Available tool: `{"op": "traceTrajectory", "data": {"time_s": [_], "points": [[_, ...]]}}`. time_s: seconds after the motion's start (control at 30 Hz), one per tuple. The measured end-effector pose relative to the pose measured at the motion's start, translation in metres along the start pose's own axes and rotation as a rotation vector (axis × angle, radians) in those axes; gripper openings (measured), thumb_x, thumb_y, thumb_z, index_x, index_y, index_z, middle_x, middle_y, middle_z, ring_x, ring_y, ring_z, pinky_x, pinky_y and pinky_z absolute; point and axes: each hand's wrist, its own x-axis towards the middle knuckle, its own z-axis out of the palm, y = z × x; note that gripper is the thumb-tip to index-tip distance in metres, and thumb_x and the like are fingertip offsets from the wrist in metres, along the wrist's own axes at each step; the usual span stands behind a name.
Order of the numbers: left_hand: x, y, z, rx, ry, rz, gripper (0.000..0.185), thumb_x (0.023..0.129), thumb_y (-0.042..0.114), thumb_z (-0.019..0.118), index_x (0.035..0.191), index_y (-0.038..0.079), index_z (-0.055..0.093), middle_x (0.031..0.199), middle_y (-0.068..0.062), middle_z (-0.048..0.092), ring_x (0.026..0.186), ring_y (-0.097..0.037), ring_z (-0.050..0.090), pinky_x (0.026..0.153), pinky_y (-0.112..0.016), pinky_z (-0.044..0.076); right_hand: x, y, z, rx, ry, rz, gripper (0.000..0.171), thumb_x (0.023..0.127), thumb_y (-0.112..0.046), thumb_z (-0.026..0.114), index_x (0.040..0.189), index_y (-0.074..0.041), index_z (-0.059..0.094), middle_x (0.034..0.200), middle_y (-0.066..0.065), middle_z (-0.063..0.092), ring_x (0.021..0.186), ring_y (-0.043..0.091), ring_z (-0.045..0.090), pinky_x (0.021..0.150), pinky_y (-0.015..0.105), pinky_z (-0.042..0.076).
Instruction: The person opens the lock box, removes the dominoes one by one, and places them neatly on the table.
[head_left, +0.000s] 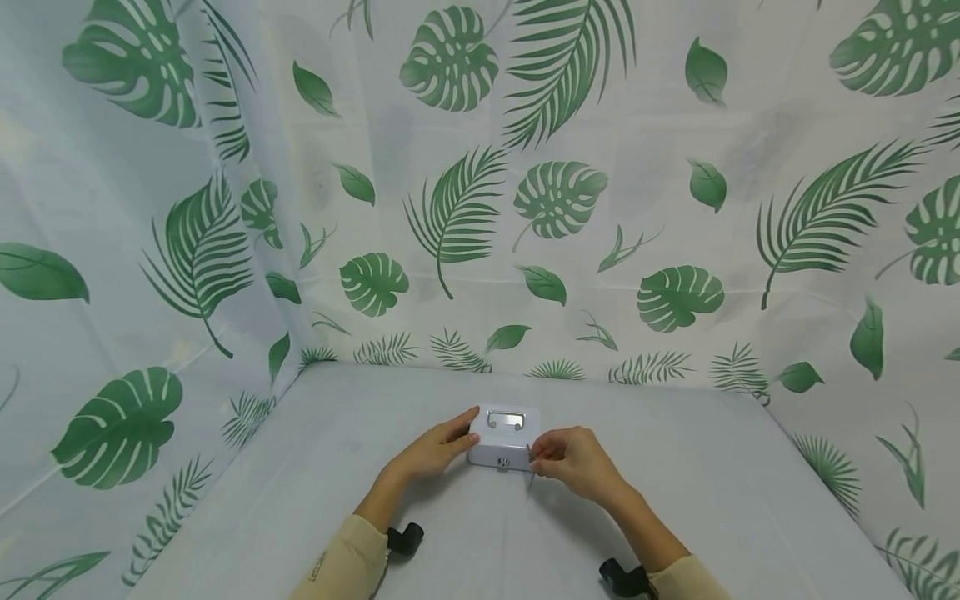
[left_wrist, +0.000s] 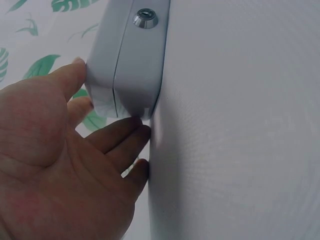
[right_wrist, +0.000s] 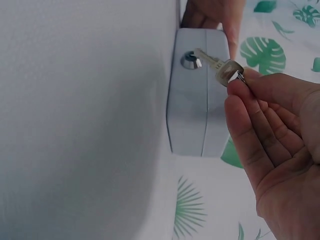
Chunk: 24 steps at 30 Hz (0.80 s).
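A small white cash box is shown lying on a pale grey table, near the middle of its surface, with a recessed metal handle on its closed lid and a round keyhole in the front wall facing the person. The box is steadied at its left end by the left hand: the thumb is laid against the lid edge and the straightened fingers are set against the lower corner, spread rather than curled. A silver key is pinched by its bow between the thumb and fingertips of the right hand; its blade is tilted, with the tip seen at the mouth of the keyhole. Whether the tip has entered cannot be told. Leaf-printed curtains are hung behind and beside the table.
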Motion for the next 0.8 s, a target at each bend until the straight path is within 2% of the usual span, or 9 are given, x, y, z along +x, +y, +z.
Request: {"op": "traceTrajectory", "data": {"time_s": [0.2,0.67,0.8], "points": [[-0.001,0.0,0.0,0.004,0.002,-0.001,0.064,0.109,0.047,0.049,0.165,0.023,0.031,0.169,0.004,0.032,0.157,-0.022,0.032,0.126,-0.048,0.028,0.002,-0.004,0.007,0.012,-0.027,-0.033,0.012,0.084,-0.003,0.084,0.094,-0.004,0.078,0.081,-0.002,0.074,0.071,0.009,0.067,0.062,0.023,0.057],[-0.001,0.001,0.0,0.005,0.003,-0.011,0.063,0.109,0.048,0.049,0.165,0.026,0.031,0.169,0.005,0.031,0.158,-0.022,0.031,0.127,-0.049,0.026,0.005,-0.003,0.021,-0.052,-0.065,-0.098,0.013,0.083,-0.006,0.085,0.094,-0.003,0.079,0.08,-0.004,0.074,0.07,0.005,0.065,0.062,0.022,0.055],[-0.003,0.002,-0.001,-0.002,0.002,-0.01,0.063,0.109,0.047,0.049,0.165,0.026,0.031,0.17,0.004,0.031,0.158,-0.023,0.031,0.127,-0.049,0.026,0.007,-0.005,0.023,-0.045,-0.08,-0.089,0.013,0.083,-0.006,0.085,0.094,-0.003,0.079,0.08,-0.004,0.074,0.07,0.006,0.065,0.061,0.022,0.055]]}}
